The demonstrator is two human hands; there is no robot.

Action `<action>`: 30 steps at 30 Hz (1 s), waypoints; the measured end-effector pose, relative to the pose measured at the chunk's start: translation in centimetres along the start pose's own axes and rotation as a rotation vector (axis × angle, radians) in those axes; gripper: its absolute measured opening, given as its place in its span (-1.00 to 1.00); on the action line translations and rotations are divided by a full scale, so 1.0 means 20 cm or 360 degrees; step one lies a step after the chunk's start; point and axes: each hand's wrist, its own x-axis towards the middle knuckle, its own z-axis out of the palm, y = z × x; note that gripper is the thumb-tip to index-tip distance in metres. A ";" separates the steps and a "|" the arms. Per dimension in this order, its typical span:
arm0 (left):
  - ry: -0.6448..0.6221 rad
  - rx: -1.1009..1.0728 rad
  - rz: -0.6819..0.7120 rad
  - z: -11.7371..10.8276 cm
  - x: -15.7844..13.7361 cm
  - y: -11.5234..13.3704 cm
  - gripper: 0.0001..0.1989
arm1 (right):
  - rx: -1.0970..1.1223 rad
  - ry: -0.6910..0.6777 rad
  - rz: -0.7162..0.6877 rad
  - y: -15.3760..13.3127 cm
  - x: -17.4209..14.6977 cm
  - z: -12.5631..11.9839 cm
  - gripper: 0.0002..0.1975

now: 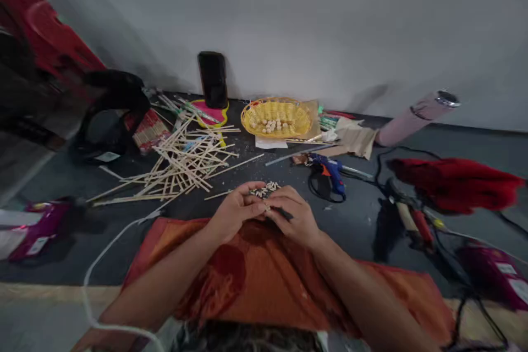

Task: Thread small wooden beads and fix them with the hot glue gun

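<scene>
Small pale pieces heaped just beyond curled hands; cannot tell whether gripping any.

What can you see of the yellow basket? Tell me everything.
The yellow basket is a shallow oval with woven walls, apparently plastic or wicker. It sits open side up near the grey wall, holding a cluster of small pale pieces. White paper shows at its near edge, a tan sheet by its right end. The left hand and right hand are clear of it.

The dark table carries sticks, a glue gun and, seemingly, small pale pieces.
</scene>
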 end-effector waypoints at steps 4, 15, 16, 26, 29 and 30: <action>-0.0008 -0.0005 -0.0011 -0.01 0.01 0.00 -0.47 | -0.0003 0.0007 0.0020 0.00 0.00 0.01 -0.81; -0.0043 -0.0066 0.0007 -0.02 0.00 -0.01 -0.48 | -0.0022 -0.0021 0.0085 0.00 0.01 0.03 -0.84; -0.0042 -0.0069 0.0008 -0.02 0.00 -0.01 -0.49 | -0.0024 -0.0023 0.0087 0.00 0.01 0.03 -0.84; -0.0035 -0.0080 -0.0009 -0.02 0.00 0.00 -0.44 | -0.0170 -0.0012 0.0060 0.01 -0.01 0.03 -0.82; -0.0026 -0.0037 0.0004 -0.02 0.00 -0.01 -0.43 | -0.0244 -0.0008 0.0023 0.02 -0.01 0.03 -0.82; -0.0019 -0.0021 0.0007 -0.02 0.00 -0.01 -0.42 | -0.0265 -0.0011 0.0008 0.02 -0.01 0.04 -0.82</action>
